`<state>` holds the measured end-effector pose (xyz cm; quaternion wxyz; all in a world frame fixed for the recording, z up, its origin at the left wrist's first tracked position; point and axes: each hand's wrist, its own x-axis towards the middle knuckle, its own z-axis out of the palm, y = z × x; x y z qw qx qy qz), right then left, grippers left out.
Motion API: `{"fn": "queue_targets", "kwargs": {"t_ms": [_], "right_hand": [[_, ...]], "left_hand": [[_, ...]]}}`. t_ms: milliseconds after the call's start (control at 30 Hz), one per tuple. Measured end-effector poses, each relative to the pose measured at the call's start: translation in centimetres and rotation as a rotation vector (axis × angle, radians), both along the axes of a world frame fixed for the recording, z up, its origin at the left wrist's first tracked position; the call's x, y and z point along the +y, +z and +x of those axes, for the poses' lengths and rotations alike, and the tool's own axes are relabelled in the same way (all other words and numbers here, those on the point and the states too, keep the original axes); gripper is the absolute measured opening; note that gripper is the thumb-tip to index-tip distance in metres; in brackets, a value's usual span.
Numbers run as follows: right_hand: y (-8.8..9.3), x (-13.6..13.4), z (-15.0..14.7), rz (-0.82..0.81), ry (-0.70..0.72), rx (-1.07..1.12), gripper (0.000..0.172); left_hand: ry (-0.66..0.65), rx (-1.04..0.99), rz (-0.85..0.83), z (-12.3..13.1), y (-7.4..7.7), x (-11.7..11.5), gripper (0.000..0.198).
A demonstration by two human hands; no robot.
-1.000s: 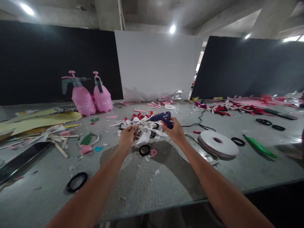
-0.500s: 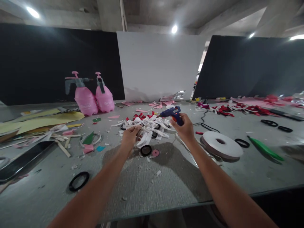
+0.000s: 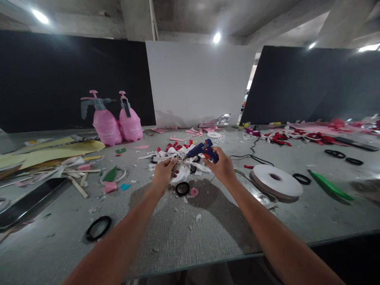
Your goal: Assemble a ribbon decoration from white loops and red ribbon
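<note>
My right hand [image 3: 222,167] is wrapped round a blue glue gun [image 3: 202,150] with an orange trigger, its nozzle pointing left and down at the piece in my other hand. My left hand [image 3: 163,173] pinches a white ribbon strip [image 3: 179,163] at the edge of a heap of white ribbon loops [image 3: 179,157] with red pieces behind. Just in front of the heap lie a small black ring [image 3: 181,188] and a pink disc [image 3: 194,192] on the grey table [image 3: 184,229].
Two pink spray bottles [image 3: 117,122] stand at the back left, by yellow sheets [image 3: 44,152] and scraps. A white tape roll [image 3: 276,181], black rings [image 3: 302,179], a green leaf shape [image 3: 330,184] and the gun's black cord [image 3: 252,155] lie right. Another black ring [image 3: 98,228] lies near left.
My right hand swung the glue gun out to the right and up, then brought it back left, so its nozzle is now close to the strip in my left hand.
</note>
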<state>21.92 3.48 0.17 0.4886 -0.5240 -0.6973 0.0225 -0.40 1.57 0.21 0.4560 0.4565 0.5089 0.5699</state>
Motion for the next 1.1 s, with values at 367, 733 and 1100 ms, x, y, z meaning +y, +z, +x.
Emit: {"fn": "queue_targets", "kwargs": {"t_ms": [367, 733, 1100], "right_hand": [[-0.2, 0.0, 0.2, 0.101, -0.065, -0.029, 0.042], [0.0, 1.3, 2.8, 0.117, -0.224, 0.281, 0.049], [-1.6, 2.8, 7.6, 0.018, -0.557, -0.144, 0.047]], "left_hand": [[0.0, -0.006, 0.009, 0.0, 0.0, -0.3, 0.047], [0.045, -0.029, 0.023, -0.5, 0.1, 0.0, 0.048], [0.049, -0.086, 0.061, -1.0, -0.2, 0.0, 0.05]]}}
